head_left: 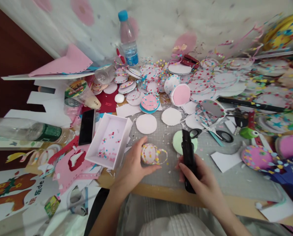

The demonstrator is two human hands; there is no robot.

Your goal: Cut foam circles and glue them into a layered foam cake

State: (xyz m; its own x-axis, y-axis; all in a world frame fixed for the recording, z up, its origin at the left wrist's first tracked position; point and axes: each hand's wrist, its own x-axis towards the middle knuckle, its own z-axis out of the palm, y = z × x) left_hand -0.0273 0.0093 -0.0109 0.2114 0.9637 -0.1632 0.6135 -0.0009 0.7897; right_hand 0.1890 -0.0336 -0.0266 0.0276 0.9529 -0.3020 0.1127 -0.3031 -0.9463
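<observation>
My left hand point(133, 165) grips a small round paper piece point(150, 154) dotted with coloured confetti, with a loose strip curling off its right side, resting on the grey cutting mat point(166, 177). My right hand point(200, 180) is wrapped round a long black tool point(188, 157), held upright over the mat with its tip above a pale green disc point(177, 141). The two hands are a short gap apart near the table's front edge.
A white box point(110, 139) with confetti sits left of my hand, a black phone point(87, 127) beside it. Scissors point(215, 132), white discs point(146, 123), decorated rounds, a water bottle point(128, 41) and paper scraps crowd the table. A lying bottle point(30, 131) is at far left.
</observation>
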